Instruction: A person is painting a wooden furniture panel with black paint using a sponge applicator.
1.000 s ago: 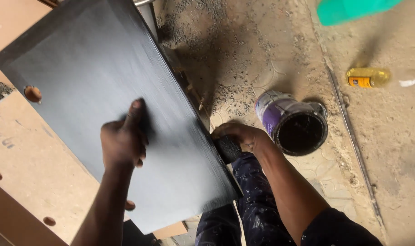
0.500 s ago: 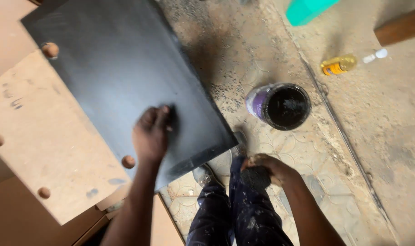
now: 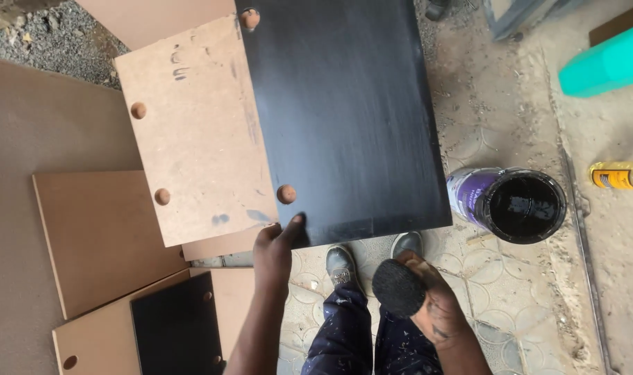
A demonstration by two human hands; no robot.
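Head view: left hand (image 3: 273, 251) touching black board (image 3: 344, 118), right hand (image 3: 431, 298) around sponge (image 3: 398, 287).

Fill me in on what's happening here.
A person stands over a black-painted board lying across bare brown panels. The left hand touches the board's near edge. The right hand holds a dark sponge above the shoes. An open can of black paint sits on the floor beside the board.
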